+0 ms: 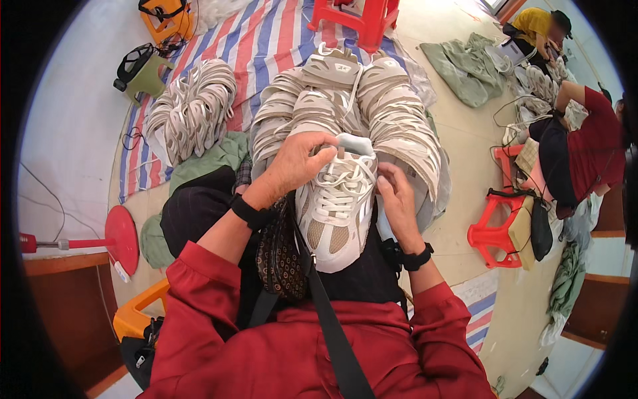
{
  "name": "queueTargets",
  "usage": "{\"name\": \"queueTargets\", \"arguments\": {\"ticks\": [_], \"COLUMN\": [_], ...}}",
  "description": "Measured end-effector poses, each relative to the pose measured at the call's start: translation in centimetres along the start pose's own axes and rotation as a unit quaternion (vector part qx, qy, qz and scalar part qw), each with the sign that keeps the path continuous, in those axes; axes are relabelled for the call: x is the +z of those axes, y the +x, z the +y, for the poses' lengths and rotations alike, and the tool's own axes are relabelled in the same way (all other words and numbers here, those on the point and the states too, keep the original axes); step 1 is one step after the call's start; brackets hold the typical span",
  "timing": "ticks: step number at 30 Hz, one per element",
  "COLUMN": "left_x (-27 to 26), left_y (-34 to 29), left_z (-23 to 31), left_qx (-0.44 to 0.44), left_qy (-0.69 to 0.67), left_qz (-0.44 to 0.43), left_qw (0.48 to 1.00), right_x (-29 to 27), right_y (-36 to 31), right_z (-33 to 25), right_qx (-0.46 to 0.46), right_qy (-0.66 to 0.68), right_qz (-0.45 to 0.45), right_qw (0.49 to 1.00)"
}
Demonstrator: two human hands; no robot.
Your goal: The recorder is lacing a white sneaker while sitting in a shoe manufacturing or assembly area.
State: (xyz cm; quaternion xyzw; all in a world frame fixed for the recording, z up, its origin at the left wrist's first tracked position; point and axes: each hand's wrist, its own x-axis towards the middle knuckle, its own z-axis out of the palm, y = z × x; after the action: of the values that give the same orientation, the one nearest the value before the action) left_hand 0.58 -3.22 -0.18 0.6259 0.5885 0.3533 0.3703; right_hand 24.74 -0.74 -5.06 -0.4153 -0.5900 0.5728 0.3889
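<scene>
A beige and white sneaker [337, 213] rests on my lap, toe toward me, with pale laces [335, 193] threaded across its front. My left hand [300, 161] is closed at the shoe's upper left, thumb and forefinger pinching near the tongue and collar; exactly which part they grip is hard to see. Along the shoe's right side, my right hand [399, 197] has its fingers apart and slightly bent, the fingertips close to the upper. Just beyond my hands stand stacked rows of similar sneakers [399, 113], with one shoe [332, 66] lying on top at the far end.
Another sneaker heap [191, 110] sits at the left on a striped sheet [239, 40]. A red stool [359, 23] stands beyond the rows, a green stool [143, 76] at far left. At right are a red stool [488, 233], green cloth [465, 70] and two people working, one in a red shirt [595, 143].
</scene>
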Motion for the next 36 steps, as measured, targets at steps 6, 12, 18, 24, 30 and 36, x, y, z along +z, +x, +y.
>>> {"name": "queueTargets", "arguments": {"ticks": [6, 12, 18, 24, 30, 36], "left_x": [0.1, 0.5, -0.5, 0.5, 1.6, 1.3], "left_y": [-0.7, -0.9, 0.3, 0.6, 2.3, 2.2], "left_z": [1.1, 0.5, -0.6, -0.4, -1.6, -2.2], "left_qx": [0.016, 0.156, 0.109, 0.165, 0.164, 0.055], "left_qy": [-0.034, 0.134, 0.038, 0.052, 0.120, 0.001], "left_qz": [0.062, 0.042, -0.007, -0.008, -0.009, 0.031], "left_qw": [0.997, 0.978, 0.993, 0.985, 0.979, 0.998], "right_x": [-0.5, -0.1, 0.3, 0.4, 0.5, 0.6], "right_y": [-2.2, -0.9, -1.0, -1.2, -1.4, -2.4], "right_z": [-0.2, 0.6, 0.4, -0.5, -0.1, -0.9], "right_qx": [-0.035, -0.061, -0.078, -0.054, -0.039, -0.048], "right_qy": [-0.109, -0.117, -0.135, -0.080, -0.076, -0.113], "right_qz": [0.014, 0.032, 0.038, 0.070, 0.055, 0.048], "right_qw": [0.993, 0.991, 0.987, 0.993, 0.995, 0.991]}}
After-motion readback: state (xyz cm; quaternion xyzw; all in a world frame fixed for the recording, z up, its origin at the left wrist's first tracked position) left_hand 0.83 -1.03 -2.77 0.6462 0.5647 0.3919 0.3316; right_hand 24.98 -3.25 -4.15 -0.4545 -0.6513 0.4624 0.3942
